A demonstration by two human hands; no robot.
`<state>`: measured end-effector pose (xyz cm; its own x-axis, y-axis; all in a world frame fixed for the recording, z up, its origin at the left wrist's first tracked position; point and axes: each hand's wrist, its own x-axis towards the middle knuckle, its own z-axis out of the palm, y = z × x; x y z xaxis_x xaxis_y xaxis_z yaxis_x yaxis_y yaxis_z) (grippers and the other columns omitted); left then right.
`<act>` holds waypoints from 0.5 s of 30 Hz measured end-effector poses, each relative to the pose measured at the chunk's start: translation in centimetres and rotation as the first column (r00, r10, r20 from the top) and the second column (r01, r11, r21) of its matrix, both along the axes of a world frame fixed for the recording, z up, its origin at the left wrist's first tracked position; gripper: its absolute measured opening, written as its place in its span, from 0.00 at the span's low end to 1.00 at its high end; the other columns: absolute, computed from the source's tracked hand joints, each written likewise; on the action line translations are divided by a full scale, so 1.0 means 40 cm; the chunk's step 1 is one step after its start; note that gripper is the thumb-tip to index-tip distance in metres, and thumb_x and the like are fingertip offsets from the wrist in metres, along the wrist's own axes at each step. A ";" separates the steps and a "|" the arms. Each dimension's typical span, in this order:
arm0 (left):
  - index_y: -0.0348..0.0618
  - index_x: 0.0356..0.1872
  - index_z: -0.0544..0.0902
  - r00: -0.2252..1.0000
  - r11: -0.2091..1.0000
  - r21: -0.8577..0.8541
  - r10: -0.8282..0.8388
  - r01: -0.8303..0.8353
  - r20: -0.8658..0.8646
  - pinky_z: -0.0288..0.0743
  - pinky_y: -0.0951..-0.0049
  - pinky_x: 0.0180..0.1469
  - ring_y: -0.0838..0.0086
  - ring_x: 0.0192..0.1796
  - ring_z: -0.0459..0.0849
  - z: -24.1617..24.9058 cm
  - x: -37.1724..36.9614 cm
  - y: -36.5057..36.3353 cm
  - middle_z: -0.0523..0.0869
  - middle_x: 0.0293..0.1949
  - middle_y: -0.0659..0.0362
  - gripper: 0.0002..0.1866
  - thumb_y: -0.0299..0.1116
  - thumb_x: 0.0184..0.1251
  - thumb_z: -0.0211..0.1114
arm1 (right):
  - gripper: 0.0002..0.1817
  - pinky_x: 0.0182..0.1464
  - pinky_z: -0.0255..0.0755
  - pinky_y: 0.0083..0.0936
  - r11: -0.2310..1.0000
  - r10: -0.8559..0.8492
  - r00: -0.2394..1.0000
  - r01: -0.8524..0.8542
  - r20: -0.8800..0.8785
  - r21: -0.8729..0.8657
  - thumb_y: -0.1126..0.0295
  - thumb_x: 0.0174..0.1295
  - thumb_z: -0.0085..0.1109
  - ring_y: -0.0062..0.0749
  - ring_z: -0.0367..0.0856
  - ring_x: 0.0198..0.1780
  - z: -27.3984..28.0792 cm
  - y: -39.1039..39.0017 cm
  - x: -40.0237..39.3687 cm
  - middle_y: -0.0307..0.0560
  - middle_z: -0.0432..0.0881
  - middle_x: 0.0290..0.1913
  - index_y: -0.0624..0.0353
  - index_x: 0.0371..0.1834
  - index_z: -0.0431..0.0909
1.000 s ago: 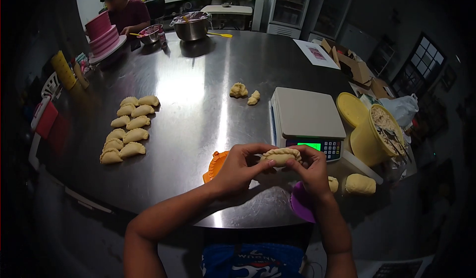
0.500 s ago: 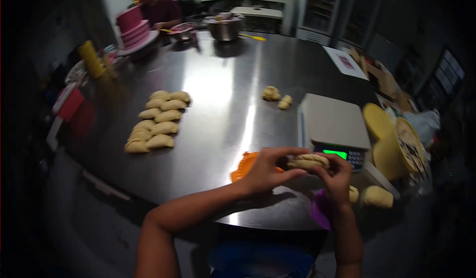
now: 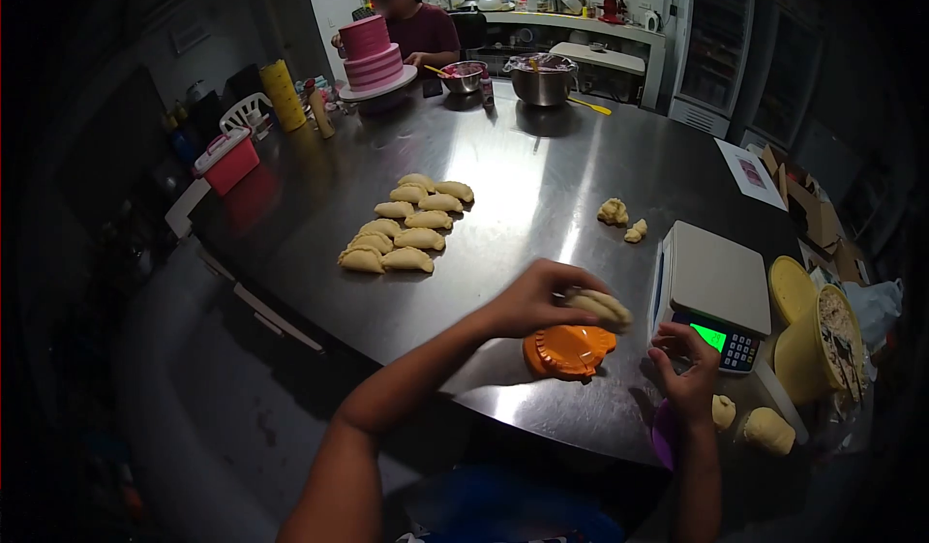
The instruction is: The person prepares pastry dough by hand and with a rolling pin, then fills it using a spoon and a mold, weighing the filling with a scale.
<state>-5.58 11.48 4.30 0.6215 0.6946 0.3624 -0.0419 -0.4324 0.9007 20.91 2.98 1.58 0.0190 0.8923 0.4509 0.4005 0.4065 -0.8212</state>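
My left hand point(image 3: 544, 299) grips a pale filled dumpling point(image 3: 598, 307) above an orange dumpling press point(image 3: 571, 351) on the steel table. Apart from it, my right hand point(image 3: 685, 364) hangs in the air with curved, separated fingers, holding nothing. Below my right wrist lies a purple round thing point(image 3: 664, 435), partly covered by the arm. Several folded dumplings point(image 3: 413, 238) with crimped edges lie in two rows to the left. A digital scale point(image 3: 714, 286) with a lit green display stands just beyond my right hand.
Dough lumps point(image 3: 769, 431) lie at the right edge; dough scraps point(image 3: 613, 211) sit farther back. A yellow tub of filling point(image 3: 818, 345) stands right of the scale. Across the steel table point(image 3: 523, 224) are a pink tiered cake point(image 3: 373, 54), metal bowls point(image 3: 540, 83) and a person point(image 3: 426, 35).
My right hand has let go of the dumpling and drawn apart from it. The left hand alone now holds it, over the orange press. The camera view has shifted left.
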 end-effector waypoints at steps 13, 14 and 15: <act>0.31 0.50 0.84 0.775 0.768 -0.176 0.550 -0.616 -0.311 0.81 0.75 0.48 0.76 0.44 0.86 -0.031 -0.544 -0.116 0.88 0.45 0.55 0.22 0.31 0.56 0.78 | 0.11 0.41 0.80 0.28 0.988 0.137 0.956 -0.151 0.258 0.035 0.73 0.53 0.69 0.39 0.88 0.38 0.013 -0.017 -0.016 0.53 0.87 0.37 0.63 0.40 0.84; 0.31 0.50 0.84 0.750 0.755 -0.150 0.566 -0.638 -0.343 0.80 0.74 0.50 0.76 0.45 0.86 -0.042 -0.552 -0.111 0.88 0.45 0.55 0.23 0.32 0.55 0.78 | 0.11 0.41 0.80 0.28 0.988 0.139 0.956 -0.153 0.260 0.035 0.73 0.53 0.69 0.39 0.88 0.38 0.014 -0.018 -0.016 0.53 0.87 0.37 0.63 0.40 0.84; 0.31 0.50 0.84 0.750 0.756 -0.148 0.567 -0.638 -0.341 0.80 0.74 0.50 0.76 0.45 0.86 -0.057 -0.560 -0.100 0.88 0.45 0.55 0.23 0.32 0.55 0.78 | 0.11 0.41 0.80 0.28 0.988 0.138 0.956 -0.153 0.260 0.038 0.73 0.53 0.69 0.39 0.88 0.38 0.016 -0.019 -0.018 0.53 0.87 0.37 0.63 0.40 0.84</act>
